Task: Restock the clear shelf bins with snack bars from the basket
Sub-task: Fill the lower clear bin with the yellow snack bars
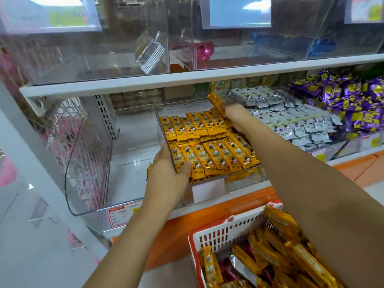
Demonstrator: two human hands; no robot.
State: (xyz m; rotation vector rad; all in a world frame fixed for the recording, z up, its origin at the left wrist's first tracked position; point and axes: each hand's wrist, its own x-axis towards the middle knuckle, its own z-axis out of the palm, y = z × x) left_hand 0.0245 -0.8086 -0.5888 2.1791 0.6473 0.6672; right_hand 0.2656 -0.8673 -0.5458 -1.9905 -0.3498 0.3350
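Note:
A clear shelf bin (161, 129) on the middle shelf holds rows of yellow snack bars (209, 142). My left hand (168, 173) grips the bin's front left corner, thumb against the front row of bars. My right hand (236, 117) reaches over the bin's back right part and pinches a yellow snack bar (216, 101) that stands tilted above the back row. At the bottom right, a white basket with a red rim (224, 231) is filled with more yellow bars (286, 246) and some dark red packets; my right forearm covers part of it.
An empty clear bin (87, 163) sits left of the yellow one. To the right are bins of grey-white packets (291, 117) and purple-and-yellow sweets (353, 100). The upper shelf (187, 80) carries large clear bins. An orange base (207, 208) runs under the shelf.

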